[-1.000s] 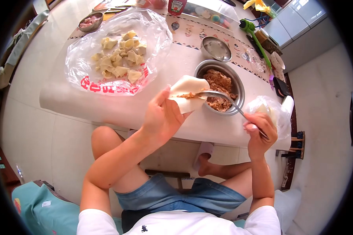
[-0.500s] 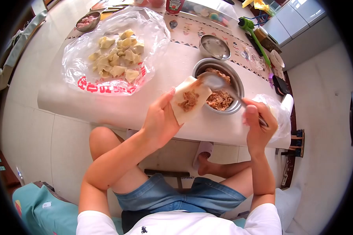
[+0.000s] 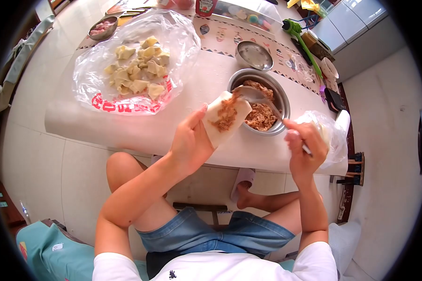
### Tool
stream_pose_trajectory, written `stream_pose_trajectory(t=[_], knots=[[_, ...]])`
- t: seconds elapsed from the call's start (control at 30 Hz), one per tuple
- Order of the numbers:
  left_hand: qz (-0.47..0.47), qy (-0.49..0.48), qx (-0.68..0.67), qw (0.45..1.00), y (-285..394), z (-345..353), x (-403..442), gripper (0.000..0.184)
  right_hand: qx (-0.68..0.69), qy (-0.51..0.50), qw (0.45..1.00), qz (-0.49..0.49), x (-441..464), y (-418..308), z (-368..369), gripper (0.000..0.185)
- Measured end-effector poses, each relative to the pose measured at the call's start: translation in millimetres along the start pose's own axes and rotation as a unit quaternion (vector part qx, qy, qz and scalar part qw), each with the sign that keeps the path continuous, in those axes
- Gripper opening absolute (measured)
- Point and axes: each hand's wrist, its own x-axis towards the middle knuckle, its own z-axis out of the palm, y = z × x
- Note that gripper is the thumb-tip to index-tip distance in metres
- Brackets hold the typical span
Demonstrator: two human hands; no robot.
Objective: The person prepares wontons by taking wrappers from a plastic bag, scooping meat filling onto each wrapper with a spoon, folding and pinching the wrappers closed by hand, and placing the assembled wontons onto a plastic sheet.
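My left hand point(image 3: 191, 143) holds a pale dough wrapper point(image 3: 215, 135) tilted up, with a smear of brown minced filling point(image 3: 226, 117) along its middle. Between the fingers of my right hand point(image 3: 308, 143) is the handle of a metal spoon point(image 3: 254, 95). The spoon's bowl reaches the upper edge of the wrapper, over the rim of a steel bowl point(image 3: 285, 93). Chunky minced filling point(image 3: 260, 117) lies in that bowl. To the left, several folded dumplings point(image 3: 138, 70) rest on a clear plastic bag point(image 3: 91, 77) with red print.
Behind the filling bowl stands a smaller metal bowl point(image 3: 254, 55). A crumpled plastic bag point(image 3: 335, 140) lies right of my right hand. At the back are a bowl of pinkish meat point(image 3: 103, 28), a red bottle point(image 3: 205, 7) and a green-handled object point(image 3: 307, 49).
The spoon's bowl has shifted slightly left onto the wrapper's upper edge. Filling now covers a longer strip of the wrapper. My right hand has moved a little left.
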Motion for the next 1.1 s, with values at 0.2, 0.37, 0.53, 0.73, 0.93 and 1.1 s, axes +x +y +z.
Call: stream_pose_trajectory(t=[0.2,0.37,0.53,0.73,0.93,1.1], knots=[[0.007,0.003,-0.007,1.0,-1,-1,-1,0.047,0.225,0.051,0.945,0.232,-9,-4,-6,0.021],[0.021,0.021,0.014,0.999,-2,3,-1,0.045,0.291,-0.018,0.901,0.322,-18,-12,3,0.023],[0.06,0.033,0.015,0.998,-1,-1,2,0.045,0.281,-0.087,0.864,0.409,-16,-5,0,0.022],[0.096,0.018,-0.043,0.994,7,-2,4,0.044,0.103,0.054,0.954,0.275,-21,39,-11,0.015],[0.049,-0.002,-0.071,0.996,-2,-3,5,0.045,-0.256,-0.218,0.939,-0.073,-31,36,7,0.043],[-0.011,-0.013,-0.062,0.998,-17,9,-3,0.045,-0.183,-0.13,0.967,-0.117,-19,-8,10,0.045]])
